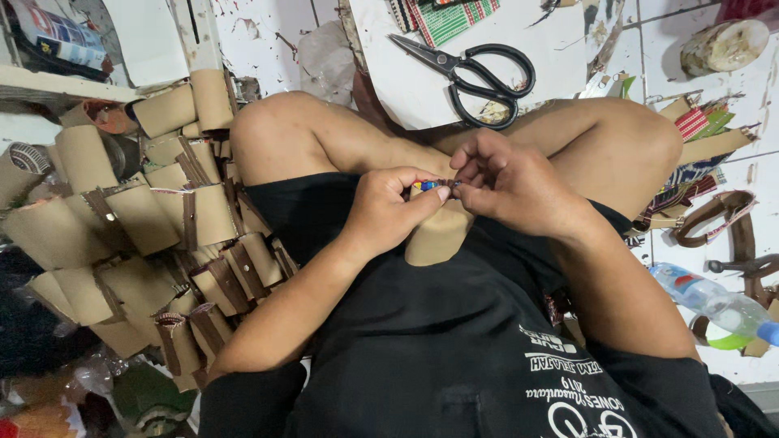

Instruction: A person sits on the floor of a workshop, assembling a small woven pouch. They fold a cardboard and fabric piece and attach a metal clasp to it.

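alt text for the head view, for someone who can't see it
Seated cross-legged, a person pinches a tan card piece with a multicoloured woven edge between the left hand and right hand. Black scissors lie ahead; a pile of tan pieces sits left.

A tan leather piece [436,235] with a rounded lower edge hangs in front of the lap, just below frame centre. Its top edge carries a narrow multicoloured woven strip [428,186], lying level from nine to three o'clock, largely hidden by fingers.
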